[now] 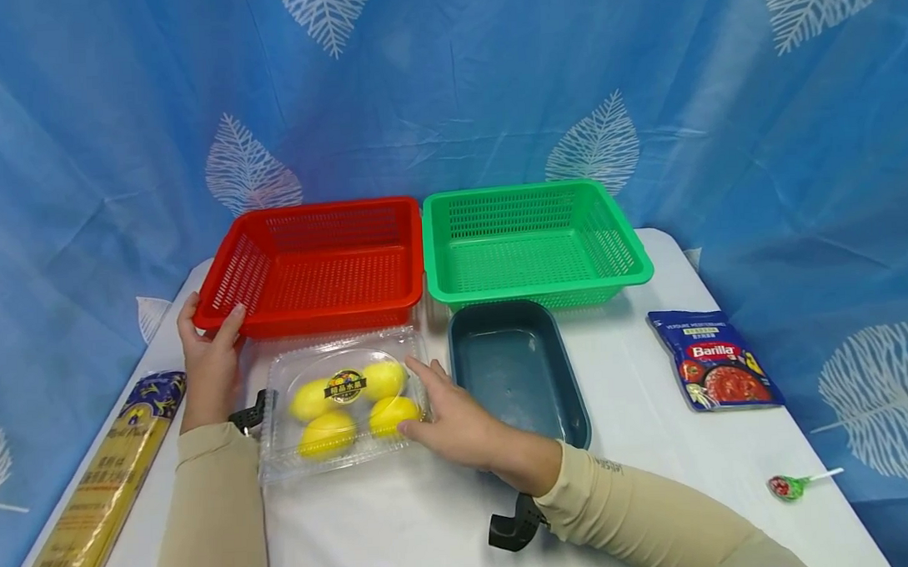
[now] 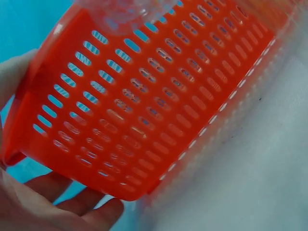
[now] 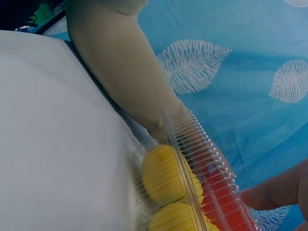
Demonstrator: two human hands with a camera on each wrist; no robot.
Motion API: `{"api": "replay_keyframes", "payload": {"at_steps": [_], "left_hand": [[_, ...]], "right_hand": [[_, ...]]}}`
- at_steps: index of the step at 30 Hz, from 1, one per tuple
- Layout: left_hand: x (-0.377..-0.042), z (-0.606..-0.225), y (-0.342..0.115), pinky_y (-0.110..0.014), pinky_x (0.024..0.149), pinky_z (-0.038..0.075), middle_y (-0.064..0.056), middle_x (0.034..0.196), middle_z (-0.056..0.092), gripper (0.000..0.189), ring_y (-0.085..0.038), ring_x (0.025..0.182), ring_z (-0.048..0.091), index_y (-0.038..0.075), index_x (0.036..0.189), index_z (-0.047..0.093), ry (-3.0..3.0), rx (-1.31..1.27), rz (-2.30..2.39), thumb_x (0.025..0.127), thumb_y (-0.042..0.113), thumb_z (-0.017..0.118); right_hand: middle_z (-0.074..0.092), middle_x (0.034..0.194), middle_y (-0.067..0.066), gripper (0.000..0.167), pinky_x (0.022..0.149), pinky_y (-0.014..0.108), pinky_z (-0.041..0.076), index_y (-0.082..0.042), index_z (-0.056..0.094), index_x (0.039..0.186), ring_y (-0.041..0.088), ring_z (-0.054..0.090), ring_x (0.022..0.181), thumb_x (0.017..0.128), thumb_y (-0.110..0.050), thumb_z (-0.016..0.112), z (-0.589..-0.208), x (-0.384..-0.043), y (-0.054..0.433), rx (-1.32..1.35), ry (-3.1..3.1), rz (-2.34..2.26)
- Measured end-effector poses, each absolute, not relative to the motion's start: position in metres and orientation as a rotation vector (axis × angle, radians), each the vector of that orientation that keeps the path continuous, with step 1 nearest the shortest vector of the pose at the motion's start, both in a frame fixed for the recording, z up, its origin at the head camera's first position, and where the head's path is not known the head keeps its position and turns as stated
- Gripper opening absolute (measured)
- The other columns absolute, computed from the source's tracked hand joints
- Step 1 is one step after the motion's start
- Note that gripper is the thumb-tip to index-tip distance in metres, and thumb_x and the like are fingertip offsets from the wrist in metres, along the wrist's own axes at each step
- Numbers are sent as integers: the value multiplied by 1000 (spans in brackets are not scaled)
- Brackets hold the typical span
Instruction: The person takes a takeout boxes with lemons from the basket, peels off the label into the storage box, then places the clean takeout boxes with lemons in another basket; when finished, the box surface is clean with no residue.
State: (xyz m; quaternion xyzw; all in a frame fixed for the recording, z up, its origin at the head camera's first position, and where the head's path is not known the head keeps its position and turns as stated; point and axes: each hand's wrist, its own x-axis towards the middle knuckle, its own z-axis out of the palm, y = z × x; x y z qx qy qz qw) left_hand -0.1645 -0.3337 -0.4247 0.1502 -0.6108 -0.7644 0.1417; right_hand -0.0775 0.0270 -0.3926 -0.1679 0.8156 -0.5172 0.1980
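Observation:
The left hand [image 1: 211, 363] grips the near left corner of a red basket [image 1: 335, 321], its fingers curled beneath the rim in the left wrist view. A clear plastic clamshell box [image 1: 287, 460] with several yellow lemons [image 1: 327, 434] and a round black label [image 1: 345, 386] lies in front of the basket. At the box's right side, the right hand [image 1: 459, 417] holds the edge, thumb and index finger at the lid. Its other fingers are mostly hidden. In the right wrist view, a fingertip [image 3: 255, 196] meets the ridged edge of the box.
A green basket [image 1: 537, 296] stands right of the red one. The dark blue tray [image 1: 513, 381] sits before it, partly behind the right hand. Spaghetti [image 1: 104, 479] lies along the left table edge. A Barilla sauce pouch [image 1: 715, 362] and a lollipop [image 1: 787, 487] lie on the right.

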Motion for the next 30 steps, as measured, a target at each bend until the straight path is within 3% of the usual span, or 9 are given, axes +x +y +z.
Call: {"api": "replay_keyframes", "payload": {"at_steps": [9,18,23,27,30], "left_hand": [[-157,-418,-351,-47,120,26,-4,175,8,99,-32,151,31,46,167,-2,-2011,457,-2244,102,34,71],[-135,-404,-343,-48,116,29,-12,175,5,104,-43,154,24,51,165,-8,-2296,472,-2152,100,43,72],[-115,-397,-331,-57,115,30,-20,173,9,95,-48,152,25,49,166,-7,-2535,238,-2077,106,38,65],[-100,-398,-327,-75,112,23,-22,173,8,87,-53,153,14,43,169,0,-2711,-30,-1997,109,28,61],[-91,-403,-327,-81,108,21,-25,172,5,88,-58,152,10,39,170,4,-2803,-122,-1944,107,25,63]], "right_hand": [[17,171,22,85,121,66,16,-14,29,167,38,13,157,96,-14,75,-394,-75,26,-439,2284,-1444],[15,171,21,84,122,65,15,-17,28,167,38,13,157,96,-13,74,-393,-76,26,-427,2281,-1442],[17,171,21,84,122,65,15,-16,29,167,37,12,157,96,-12,74,-394,-76,27,-431,2283,-1449],[16,172,19,84,122,64,14,-18,28,167,36,12,158,97,-13,74,-394,-77,26,-421,2281,-1444],[16,172,18,84,122,64,15,-18,28,167,35,12,158,97,-13,74,-394,-77,25,-419,2286,-1437]]}}
